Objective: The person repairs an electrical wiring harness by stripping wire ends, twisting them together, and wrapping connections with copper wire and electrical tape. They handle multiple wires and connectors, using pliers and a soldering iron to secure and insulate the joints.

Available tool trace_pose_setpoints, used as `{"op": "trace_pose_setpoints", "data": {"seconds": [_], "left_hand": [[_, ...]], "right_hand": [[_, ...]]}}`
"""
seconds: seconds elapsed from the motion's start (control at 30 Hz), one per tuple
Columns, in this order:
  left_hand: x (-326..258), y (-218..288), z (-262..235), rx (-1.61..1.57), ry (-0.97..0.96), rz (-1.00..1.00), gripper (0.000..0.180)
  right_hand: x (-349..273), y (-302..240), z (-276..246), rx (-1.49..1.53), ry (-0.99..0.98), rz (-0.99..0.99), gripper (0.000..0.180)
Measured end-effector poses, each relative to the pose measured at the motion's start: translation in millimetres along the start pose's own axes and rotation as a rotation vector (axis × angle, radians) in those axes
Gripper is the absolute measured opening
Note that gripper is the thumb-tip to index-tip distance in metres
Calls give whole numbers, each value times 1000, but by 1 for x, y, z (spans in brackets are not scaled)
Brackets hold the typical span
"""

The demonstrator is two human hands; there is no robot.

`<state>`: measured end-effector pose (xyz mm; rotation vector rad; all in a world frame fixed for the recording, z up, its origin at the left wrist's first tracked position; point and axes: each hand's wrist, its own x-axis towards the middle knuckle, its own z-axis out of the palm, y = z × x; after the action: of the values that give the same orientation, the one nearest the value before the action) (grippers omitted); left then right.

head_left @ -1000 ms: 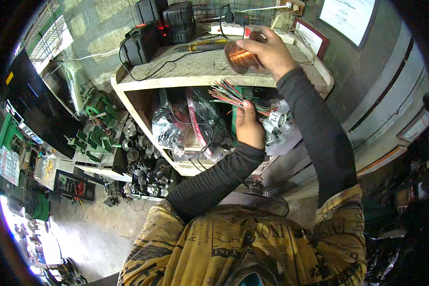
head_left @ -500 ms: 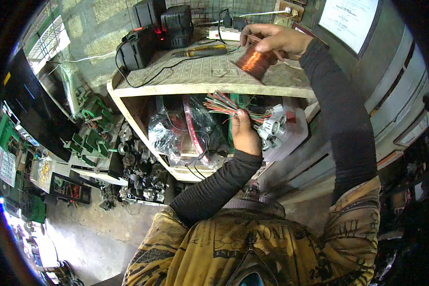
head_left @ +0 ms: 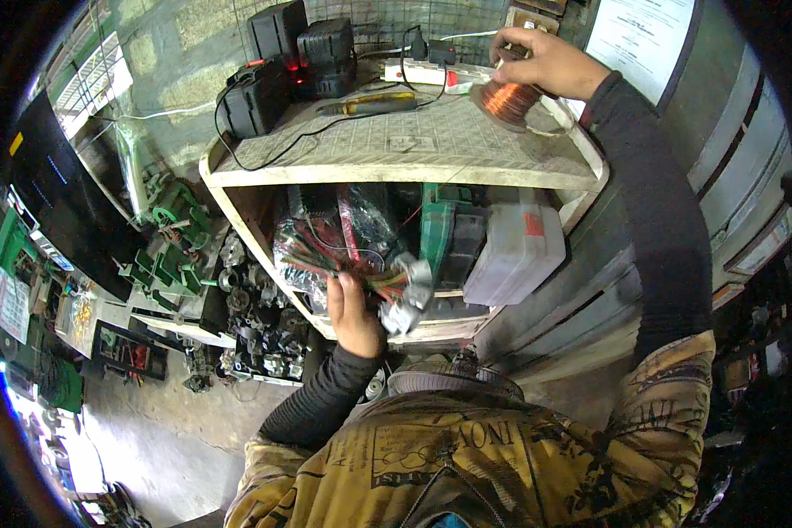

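Note:
A bundle of coloured wires (head_left: 326,261), mostly red, green and yellow, is gripped in my left hand (head_left: 354,319). From the bundle's right end hangs a silver, blurred part (head_left: 407,304) whose kind I cannot make out. This hand is in front of the shelf unit's lower opening. At the back right of the top, my right hand (head_left: 550,66) has its fingers closed on the upper end of a copper wire spool (head_left: 509,104). The spool is tilted and close to the top; whether it rests there is unclear.
On the wooden shelf unit (head_left: 396,172) stand black charger-like boxes (head_left: 268,97), a yellow-handled tool (head_left: 374,104) and a white power strip (head_left: 414,72). Below sit a green case (head_left: 444,229) and a pale plastic box (head_left: 515,251). Metal parts (head_left: 268,326) crowd the left.
My left hand has drawn back and left with the wire bundle, uncovering the green case and pale box. My right hand has carried the copper spool to the right and back.

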<state>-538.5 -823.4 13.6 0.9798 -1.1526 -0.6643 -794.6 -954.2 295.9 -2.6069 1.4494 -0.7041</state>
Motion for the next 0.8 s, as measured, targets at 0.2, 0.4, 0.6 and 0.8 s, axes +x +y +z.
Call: {"op": "trace_pose_setpoints", "data": {"seconds": [0.2, 0.4, 0.6, 0.8], "left_hand": [[-46, -10, -25, -391, -236, -182, 24], [-60, -22, -15, -346, -298, -264, 20], [-45, -8, -15, -305, -394, -176, 27], [-30, -11, -12, -330, -378, -190, 25]], "right_hand": [[35, 10, 40, 19, -45, 199, 56], [56, 16, 86, -275, -40, 338, 62], [61, -7, 89, -606, 284, 110, 54], [125, -41, 138, -398, -117, -178, 36]]}}
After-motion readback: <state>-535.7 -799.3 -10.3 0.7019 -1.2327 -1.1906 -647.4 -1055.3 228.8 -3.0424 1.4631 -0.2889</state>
